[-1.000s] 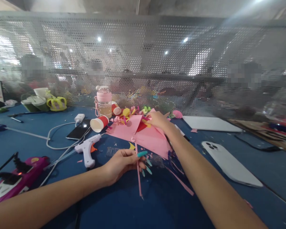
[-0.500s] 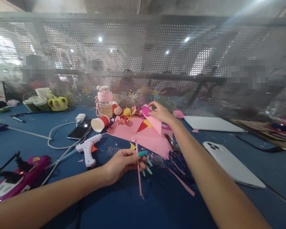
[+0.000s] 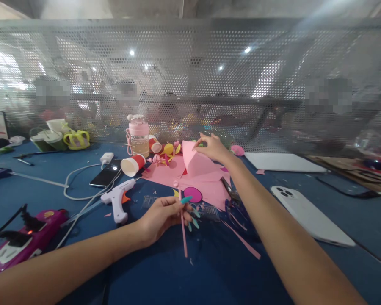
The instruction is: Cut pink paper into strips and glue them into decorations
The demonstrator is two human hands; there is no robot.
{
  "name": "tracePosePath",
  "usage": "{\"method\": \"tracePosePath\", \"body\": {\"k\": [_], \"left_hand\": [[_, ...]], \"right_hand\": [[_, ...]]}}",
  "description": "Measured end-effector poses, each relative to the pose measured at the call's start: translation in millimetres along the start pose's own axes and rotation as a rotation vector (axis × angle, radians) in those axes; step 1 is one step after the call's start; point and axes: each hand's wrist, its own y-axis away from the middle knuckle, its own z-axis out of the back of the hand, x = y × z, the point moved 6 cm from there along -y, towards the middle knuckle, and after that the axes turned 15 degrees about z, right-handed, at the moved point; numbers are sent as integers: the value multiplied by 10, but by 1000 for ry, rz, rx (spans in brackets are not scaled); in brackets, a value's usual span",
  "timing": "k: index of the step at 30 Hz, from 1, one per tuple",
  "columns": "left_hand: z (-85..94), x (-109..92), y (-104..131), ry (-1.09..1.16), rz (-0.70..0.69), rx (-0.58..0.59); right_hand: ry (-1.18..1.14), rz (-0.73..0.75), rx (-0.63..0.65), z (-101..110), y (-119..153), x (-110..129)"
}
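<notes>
My left hand (image 3: 169, 216) pinches a thin pink paper stick (image 3: 183, 235), whose small curled tip points away from me. Its lower end hangs over the blue table. Farther off, my right hand (image 3: 213, 147) grips the raised edge of a pink paper sheet (image 3: 190, 157), which bends upward. Beneath and around it lie more pink sheets (image 3: 160, 173) with red and yellow pieces partly covered. A magenta paper circle (image 3: 192, 195) rests flat just beyond my left fingertips. Dark-handled scissors (image 3: 236, 207) lie below my right forearm, partly hidden by it.
To the left are a white glue gun (image 3: 116, 199), a black phone (image 3: 106, 173), a red paper cup (image 3: 136, 163) and a purple power strip (image 3: 25, 237). A pink-lidded bottle (image 3: 139, 137) stands behind. A white phone (image 3: 311, 216) lies at right, before a perforated screen (image 3: 190, 93).
The magenta circle, earlier at my right fingers, now lies on the near side of the pink sheets. My right hand has lifted a pink sheet's edge. My left hand has barely moved.
</notes>
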Motion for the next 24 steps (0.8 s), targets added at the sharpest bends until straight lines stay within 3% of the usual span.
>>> {"method": "tracePosePath", "body": {"k": [5,10,12,19,24], "left_hand": [[72,-67,6,62,-77,-115],[101,-98,8,92,-106,-163],[88,-97,11,65,-97,-160],[72,-97,16,10,-102,-140],[72,-99,8,-14,-105,-132]], "right_hand": [[21,-2,186,234,32,189],[-126,-31,728,109,301,403],[-162,-32,853,-34,375,460],[-101,-72,1019,-595,380,451],[-134,-9,1075,-710,407,523]]}}
